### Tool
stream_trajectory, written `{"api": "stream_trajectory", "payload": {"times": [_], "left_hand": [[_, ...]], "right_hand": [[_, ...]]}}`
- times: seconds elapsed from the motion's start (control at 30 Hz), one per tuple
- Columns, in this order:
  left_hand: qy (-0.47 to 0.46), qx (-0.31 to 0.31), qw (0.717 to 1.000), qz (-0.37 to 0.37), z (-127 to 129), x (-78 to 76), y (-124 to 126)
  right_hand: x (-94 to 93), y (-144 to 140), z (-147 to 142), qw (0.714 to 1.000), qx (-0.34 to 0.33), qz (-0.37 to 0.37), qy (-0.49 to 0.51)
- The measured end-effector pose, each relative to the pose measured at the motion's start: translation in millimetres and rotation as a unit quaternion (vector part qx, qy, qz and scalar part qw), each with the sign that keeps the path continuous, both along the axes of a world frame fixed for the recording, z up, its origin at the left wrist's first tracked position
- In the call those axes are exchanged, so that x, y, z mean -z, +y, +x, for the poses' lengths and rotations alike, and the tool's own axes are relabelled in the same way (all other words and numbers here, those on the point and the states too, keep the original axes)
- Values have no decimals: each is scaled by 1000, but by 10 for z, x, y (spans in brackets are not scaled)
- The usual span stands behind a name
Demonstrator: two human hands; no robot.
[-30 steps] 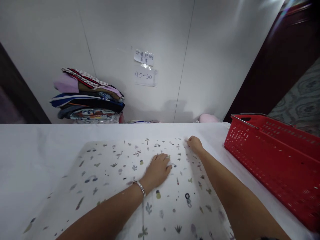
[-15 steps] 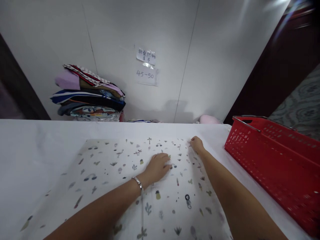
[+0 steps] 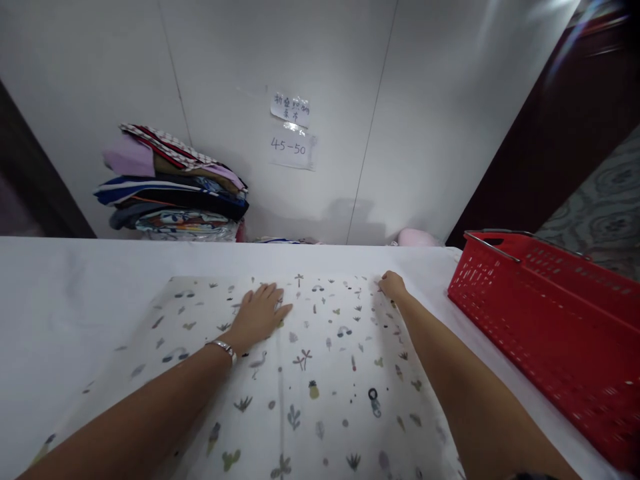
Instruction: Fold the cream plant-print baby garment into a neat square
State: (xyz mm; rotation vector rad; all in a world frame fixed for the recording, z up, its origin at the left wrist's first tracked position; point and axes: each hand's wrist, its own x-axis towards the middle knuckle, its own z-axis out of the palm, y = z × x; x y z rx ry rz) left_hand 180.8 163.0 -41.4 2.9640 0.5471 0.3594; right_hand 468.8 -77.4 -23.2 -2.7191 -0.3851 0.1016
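A white cloth (image 3: 345, 373) printed with small palms, rainbows, cacti and pineapples lies spread over the white table, its near part running out of view at the bottom. My left hand (image 3: 257, 317), with a silver bracelet (image 3: 223, 348) at the wrist, rests palm down on the cloth left of its middle, fingers spread. At the far right corner of the cloth, my right hand (image 3: 393, 285) pinches the edge between closed fingers. A straight crease runs down the cloth's middle.
A red plastic basket (image 3: 545, 327) with a metal handle stands on the table (image 3: 65, 287) at the right. A pile of folded fabrics (image 3: 175, 183) rises behind the table at the left. Paper signs (image 3: 293, 148) are taped to the wall. A pink object (image 3: 417, 238) shows behind the table's far edge.
My left hand has slid left across the cloth, from near its middle toward its left part. My right hand stays at the far right corner.
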Motion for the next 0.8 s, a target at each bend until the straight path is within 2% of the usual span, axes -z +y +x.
{"api": "stream_trajectory", "payload": {"times": [0.2,0.33,0.4,0.57,0.63,0.7,0.8], "left_hand": [[-8,3,1000,-6,-9,-8,-3],[1,-19,999,-31,100,-72,-68],[-7,15,999,-33,260,-100,-223],[9,201,978,-55,919,-114,-882],[5,224,973,-56,1183,-93,-1118],[3,221,974,-55,1383,-57,-1283],[10,211,976,-48,1530,11,-1399]], "right_hand": [[-5,59,28,1000,13,-5,23],[-26,-12,33,998,9,35,51],[-39,-91,18,995,2,71,77],[-73,-291,-45,974,-27,160,161],[-85,-352,-69,964,-34,187,186],[-95,-411,-97,956,-36,204,206],[-102,-510,-160,947,-44,215,236]]}}
